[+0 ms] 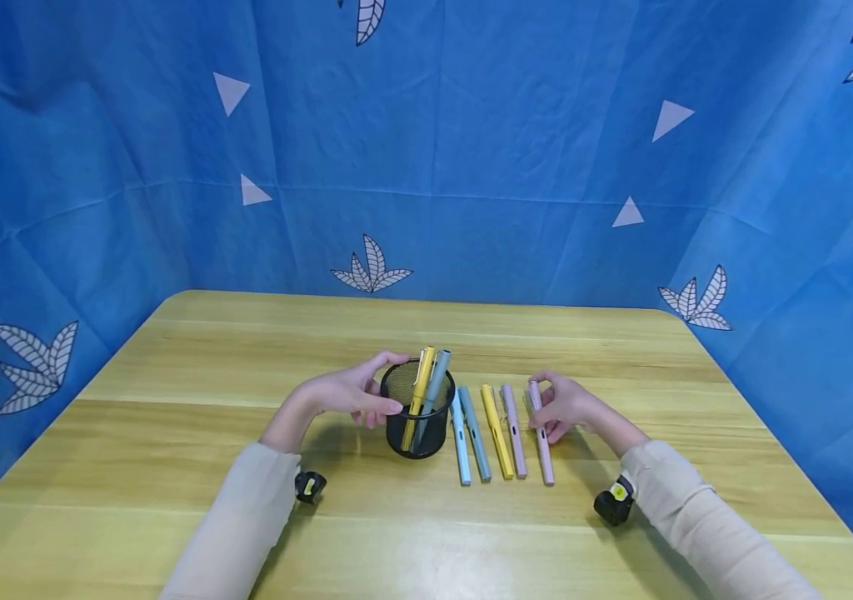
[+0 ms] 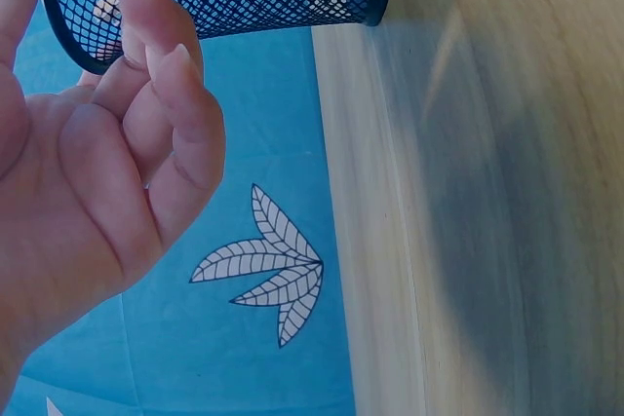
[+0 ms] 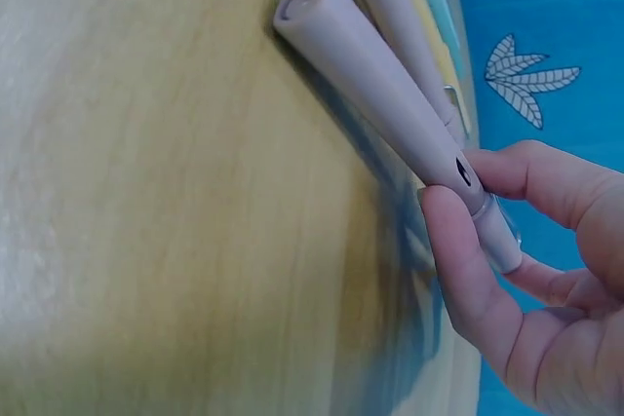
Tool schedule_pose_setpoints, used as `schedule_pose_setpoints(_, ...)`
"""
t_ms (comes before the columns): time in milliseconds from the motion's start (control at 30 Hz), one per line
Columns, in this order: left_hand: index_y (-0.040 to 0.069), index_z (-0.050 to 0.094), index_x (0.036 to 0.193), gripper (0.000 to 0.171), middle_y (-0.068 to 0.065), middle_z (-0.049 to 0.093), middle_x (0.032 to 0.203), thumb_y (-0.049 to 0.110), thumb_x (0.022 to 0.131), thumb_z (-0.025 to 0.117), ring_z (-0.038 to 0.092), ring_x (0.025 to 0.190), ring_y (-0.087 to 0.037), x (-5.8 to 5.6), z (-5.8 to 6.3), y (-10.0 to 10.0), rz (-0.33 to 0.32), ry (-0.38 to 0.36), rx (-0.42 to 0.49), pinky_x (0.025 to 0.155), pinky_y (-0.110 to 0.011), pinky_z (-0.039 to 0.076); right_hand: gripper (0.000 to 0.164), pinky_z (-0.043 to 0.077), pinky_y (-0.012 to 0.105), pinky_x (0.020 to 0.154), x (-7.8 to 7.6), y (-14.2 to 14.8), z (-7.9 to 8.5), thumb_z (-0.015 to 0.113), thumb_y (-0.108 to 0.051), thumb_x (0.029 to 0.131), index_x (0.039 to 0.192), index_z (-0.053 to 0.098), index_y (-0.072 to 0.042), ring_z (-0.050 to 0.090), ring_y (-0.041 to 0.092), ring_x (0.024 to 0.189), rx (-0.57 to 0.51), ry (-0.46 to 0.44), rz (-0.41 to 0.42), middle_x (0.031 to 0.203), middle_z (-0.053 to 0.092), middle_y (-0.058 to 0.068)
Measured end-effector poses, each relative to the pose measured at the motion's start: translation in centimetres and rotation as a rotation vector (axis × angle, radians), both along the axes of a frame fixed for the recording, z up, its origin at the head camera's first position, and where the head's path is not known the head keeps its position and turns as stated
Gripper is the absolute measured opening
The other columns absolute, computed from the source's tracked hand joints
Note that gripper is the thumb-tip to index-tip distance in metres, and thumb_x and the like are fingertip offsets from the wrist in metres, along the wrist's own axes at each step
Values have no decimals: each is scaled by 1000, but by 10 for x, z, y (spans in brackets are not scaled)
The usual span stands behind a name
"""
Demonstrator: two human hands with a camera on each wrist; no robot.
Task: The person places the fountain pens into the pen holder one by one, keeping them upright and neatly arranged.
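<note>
My left hand (image 1: 346, 392) holds the black mesh pen holder (image 1: 436, 433) by its left side, thumb and fingers round the wall near the rim. Upright inside lean a yellow pen (image 1: 423, 371) and a grey-blue pen (image 1: 439, 372). Between thumb and fingers, my right hand (image 1: 571, 405) pinches a pale lilac pen (image 1: 544, 450) near its clip end; its far end (image 3: 375, 90) points away from the hand in the right wrist view. To its left lie a purple pen (image 1: 514, 433), a yellow pen (image 1: 500, 437), a grey-blue pen (image 1: 476, 435) and a light blue pen (image 1: 461, 442), side by side.
Everything stands on a wooden table (image 1: 261, 350) with light grain. A blue cloth (image 1: 471, 150) with leaf and triangle prints hangs behind and along both sides. Each wrist carries a small black camera, as on the right sleeve (image 1: 685, 500).
</note>
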State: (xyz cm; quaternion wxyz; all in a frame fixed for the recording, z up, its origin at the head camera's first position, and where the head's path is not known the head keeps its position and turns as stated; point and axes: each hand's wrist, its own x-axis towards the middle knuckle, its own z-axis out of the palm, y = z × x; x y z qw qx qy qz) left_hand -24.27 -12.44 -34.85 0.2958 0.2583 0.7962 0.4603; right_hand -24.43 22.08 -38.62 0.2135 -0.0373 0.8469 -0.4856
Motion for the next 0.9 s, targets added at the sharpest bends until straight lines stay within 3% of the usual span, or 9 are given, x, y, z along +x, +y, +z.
schedule_pose_setpoints(300,24,15,141,75,-22,59,74,27,83,64,56,61,-26,0,0,-1,3,-5,4,54,-33,42,74,51,35,51,-2,4,3,61,9,72,133,19,3,55,19,51,-48,16,-2,76,52,18)
schedule_pose_setpoints(500,23,15,141,75,-19,59,73,27,84,64,56,60,-24,0,-1,-1,-2,-6,10,53,-32,42,75,52,36,54,-2,3,5,61,7,76,137,17,1,54,19,52,-76,24,-40,75,49,16)
schedule_pose_setpoints(633,23,15,141,75,-20,59,74,27,84,63,55,61,-31,0,-1,-1,-3,-10,12,54,-33,42,77,52,38,55,-3,3,8,61,5,79,139,14,0,54,18,51,-114,27,-51,75,48,15)
schedule_pose_setpoints(900,24,15,140,75,-24,59,76,28,84,64,56,62,-26,0,0,-1,1,-7,1,55,-35,44,71,52,39,55,0,0,13,58,7,81,139,18,-3,52,16,52,-188,115,-73,72,50,12)
